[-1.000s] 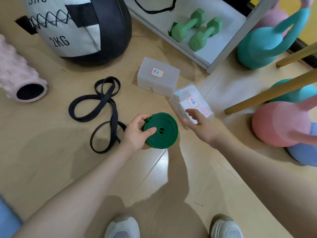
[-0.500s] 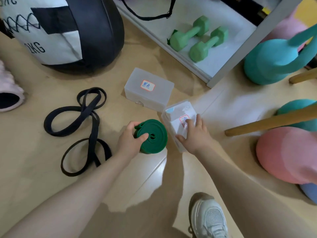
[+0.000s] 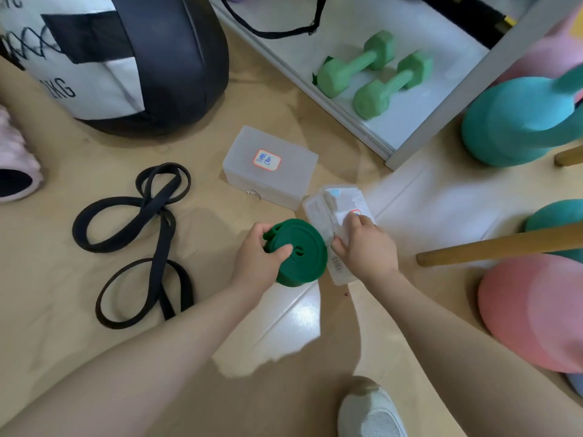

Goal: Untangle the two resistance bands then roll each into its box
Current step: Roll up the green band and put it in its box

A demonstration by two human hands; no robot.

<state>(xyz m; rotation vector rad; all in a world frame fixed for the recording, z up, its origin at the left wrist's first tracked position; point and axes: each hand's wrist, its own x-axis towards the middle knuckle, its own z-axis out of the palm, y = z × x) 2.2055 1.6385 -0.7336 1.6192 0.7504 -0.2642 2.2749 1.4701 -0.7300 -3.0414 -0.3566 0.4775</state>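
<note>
Head view, frame centre: left hand (image 3: 263,257) grips rolled green band (image 3: 299,252); right hand (image 3: 362,244) grasps box lid (image 3: 342,216). Keep coil pinched tight; open lid fully first.

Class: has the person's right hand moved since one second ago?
Yes. The right hand has come down onto the nearer clear box beside the closed labelled box.

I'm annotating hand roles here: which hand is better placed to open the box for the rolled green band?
The right hand: it already rests on the clear box beside the roll, while the left hand grips the rolled green band.
</note>
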